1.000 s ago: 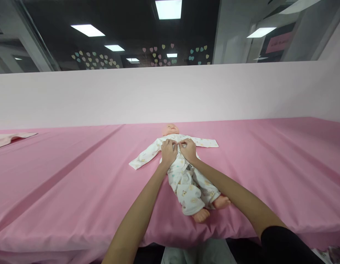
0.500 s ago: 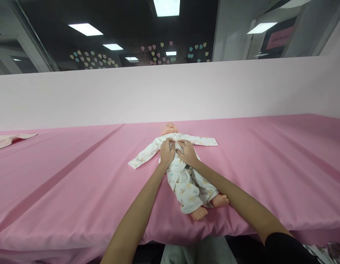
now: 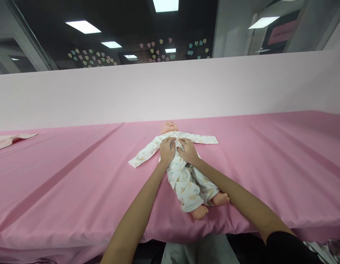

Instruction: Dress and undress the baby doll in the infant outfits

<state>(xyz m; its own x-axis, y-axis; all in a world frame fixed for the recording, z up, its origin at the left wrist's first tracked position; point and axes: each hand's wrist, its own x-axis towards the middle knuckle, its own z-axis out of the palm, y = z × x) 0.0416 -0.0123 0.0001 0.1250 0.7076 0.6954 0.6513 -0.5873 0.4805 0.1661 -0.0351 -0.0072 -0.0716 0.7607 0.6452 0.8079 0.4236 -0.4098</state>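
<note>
Pink-covered desk [image 3: 76, 190]: far edge meets white wall [image 3: 104, 93], near edge is just short of my lap; wide pink stretches left and right of the doll [image 3: 179, 168], which lies face-up mid-desk, feet near. Both arms reach forward, left hand [image 3: 167, 149] and right hand [image 3: 188, 151] curled on its chest; can't tell if they're pinching fabric. One doll, two sleeves [image 3: 144, 154], two bare feet [image 3: 199, 212], one cloth [image 3: 13, 140] far left.
</note>
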